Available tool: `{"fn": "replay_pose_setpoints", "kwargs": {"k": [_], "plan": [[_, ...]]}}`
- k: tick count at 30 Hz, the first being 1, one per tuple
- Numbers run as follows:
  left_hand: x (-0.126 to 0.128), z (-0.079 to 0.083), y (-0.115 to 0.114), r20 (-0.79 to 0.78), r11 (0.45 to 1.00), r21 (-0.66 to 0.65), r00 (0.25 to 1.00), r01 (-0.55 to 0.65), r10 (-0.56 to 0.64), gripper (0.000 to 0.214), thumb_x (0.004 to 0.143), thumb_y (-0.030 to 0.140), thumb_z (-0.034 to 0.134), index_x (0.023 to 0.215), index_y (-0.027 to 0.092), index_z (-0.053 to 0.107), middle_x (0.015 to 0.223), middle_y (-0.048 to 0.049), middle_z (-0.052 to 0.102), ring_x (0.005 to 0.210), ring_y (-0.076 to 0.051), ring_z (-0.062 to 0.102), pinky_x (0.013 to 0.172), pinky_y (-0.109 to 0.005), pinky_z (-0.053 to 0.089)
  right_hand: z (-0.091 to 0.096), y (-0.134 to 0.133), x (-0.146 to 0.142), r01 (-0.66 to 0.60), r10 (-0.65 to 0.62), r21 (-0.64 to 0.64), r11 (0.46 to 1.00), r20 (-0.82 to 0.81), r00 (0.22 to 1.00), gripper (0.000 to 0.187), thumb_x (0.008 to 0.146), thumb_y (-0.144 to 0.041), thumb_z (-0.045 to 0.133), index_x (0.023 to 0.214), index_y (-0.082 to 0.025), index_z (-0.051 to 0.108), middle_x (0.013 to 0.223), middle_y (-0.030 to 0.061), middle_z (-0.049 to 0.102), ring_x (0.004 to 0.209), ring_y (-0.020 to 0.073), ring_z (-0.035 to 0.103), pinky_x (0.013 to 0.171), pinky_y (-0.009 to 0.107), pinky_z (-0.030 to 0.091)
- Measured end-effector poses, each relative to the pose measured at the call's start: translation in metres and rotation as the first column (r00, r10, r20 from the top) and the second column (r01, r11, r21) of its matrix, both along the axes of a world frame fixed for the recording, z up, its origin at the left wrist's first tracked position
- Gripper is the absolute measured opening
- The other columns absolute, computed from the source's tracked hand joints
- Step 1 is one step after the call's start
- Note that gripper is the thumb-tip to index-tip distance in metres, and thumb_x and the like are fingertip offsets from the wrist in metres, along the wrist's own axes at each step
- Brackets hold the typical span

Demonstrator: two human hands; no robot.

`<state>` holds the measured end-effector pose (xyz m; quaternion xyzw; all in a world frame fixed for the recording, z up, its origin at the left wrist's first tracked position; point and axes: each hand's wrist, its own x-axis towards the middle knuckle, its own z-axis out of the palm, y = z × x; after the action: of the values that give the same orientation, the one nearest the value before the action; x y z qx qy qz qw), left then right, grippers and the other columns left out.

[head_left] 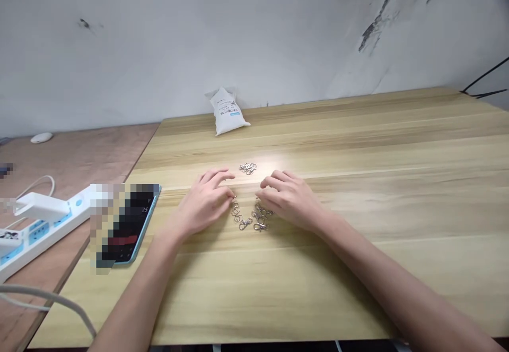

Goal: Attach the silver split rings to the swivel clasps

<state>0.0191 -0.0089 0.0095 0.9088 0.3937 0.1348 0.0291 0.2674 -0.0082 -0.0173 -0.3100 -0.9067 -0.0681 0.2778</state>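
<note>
My left hand (209, 199) is curled over the table, its thumb and a finger closed around a tiny glint too small to name. A short gap away, my right hand (289, 199) has its fingers bent together, with another small bit at the tips that I cannot make out. Below the left fingertips lie several metal split rings (237, 213). Silver swivel clasps (261, 227) are scattered beside and partly under the right fingers. Beyond both hands sits a small pile of silver metal hardware (248, 168).
A white plastic packet (227, 112) with a label stands near the wall. To the left lie a phone (133, 230), partly pixelated, and a white power strip (43, 230) with plugs. A grey cable (51, 295) crosses the lower left table edge.
</note>
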Motion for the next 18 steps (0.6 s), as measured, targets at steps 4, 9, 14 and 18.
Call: {"fn": "replay_pose_setpoints", "kwargs": {"k": [4, 9, 14, 18], "plan": [[0.000, 0.003, -0.001, -0.005, 0.991, -0.111, 0.997, 0.075, -0.076, 0.014, 0.091, 0.018, 0.053, 0.085, 0.022, 0.065, 0.107, -0.0033, 0.068, 0.111, -0.021, 0.058, 0.095, -0.042, 0.048, 0.000, 0.000, 0.004, -0.076, 0.081, -0.228, 0.971, 0.013, 0.997, 0.017, 0.090, -0.016, 0.054, 0.090, -0.019, 0.071, 0.097, 0.0070, 0.064, 0.086, 0.0176, 0.051, 0.074, 0.031, 0.038], [0.007, 0.007, -0.007, 0.017, 0.977, -0.208, 0.999, 0.045, -0.043, 0.008, 0.090, 0.023, 0.056, 0.091, 0.022, 0.063, 0.107, -0.0039, 0.066, 0.101, -0.021, 0.061, 0.090, -0.040, 0.049, 0.006, -0.019, -0.011, -0.202, 0.197, -0.348, 0.916, -0.049, 0.979, 0.018, 0.091, -0.024, 0.055, 0.100, -0.021, 0.070, 0.107, 0.0085, 0.061, 0.094, 0.0192, 0.051, 0.082, 0.033, 0.041], [0.009, 0.009, -0.012, 0.021, 0.967, -0.250, 0.999, 0.038, -0.034, 0.011, 0.089, 0.031, 0.060, 0.093, 0.023, 0.065, 0.118, -0.0061, 0.061, 0.109, -0.023, 0.059, 0.092, -0.040, 0.050, 0.004, -0.024, -0.015, -0.243, 0.245, -0.370, 0.897, -0.042, 0.969, 0.019, 0.093, -0.025, 0.054, 0.088, -0.024, 0.073, 0.110, 0.0073, 0.062, 0.098, 0.0198, 0.051, 0.084, 0.035, 0.040], [0.000, 0.009, -0.009, 0.029, 0.971, -0.238, 1.000, 0.005, 0.002, 0.012, 0.091, 0.031, 0.058, 0.093, 0.023, 0.066, 0.122, -0.0065, 0.060, 0.115, -0.023, 0.057, 0.097, -0.041, 0.048, 0.009, -0.018, -0.004, -0.208, 0.206, -0.400, 0.893, -0.048, 0.977, 0.024, 0.092, -0.030, 0.057, 0.073, -0.021, 0.070, 0.103, 0.0070, 0.063, 0.093, 0.0187, 0.052, 0.083, 0.035, 0.038]]}}
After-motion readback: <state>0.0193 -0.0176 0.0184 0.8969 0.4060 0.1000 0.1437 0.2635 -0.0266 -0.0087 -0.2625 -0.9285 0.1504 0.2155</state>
